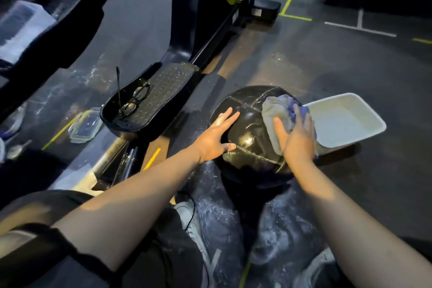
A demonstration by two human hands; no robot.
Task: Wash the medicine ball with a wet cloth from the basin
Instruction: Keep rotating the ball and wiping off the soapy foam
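Observation:
A black medicine ball (pixel 249 133) with stitched seams sits on the dark floor in front of me, its surface shiny. My left hand (pixel 218 134) lies flat against the ball's left side with fingers spread. On the ball's upper right a crumpled grey cloth (pixel 277 112) is pressed down by my right hand (pixel 297 134), whose thumb and fingers rest over it. Just right of the ball stands a white rectangular basin (pixel 371 112) holding pale water.
An exercise machine with a black foot pedal (pixel 168 86) stands to the left; a pair of glasses (pixel 134 101) lies on the pedal. A clear lidded container (pixel 85 124) sits on the floor further left. The floor near my shoes (pixel 210 236) is streaked white.

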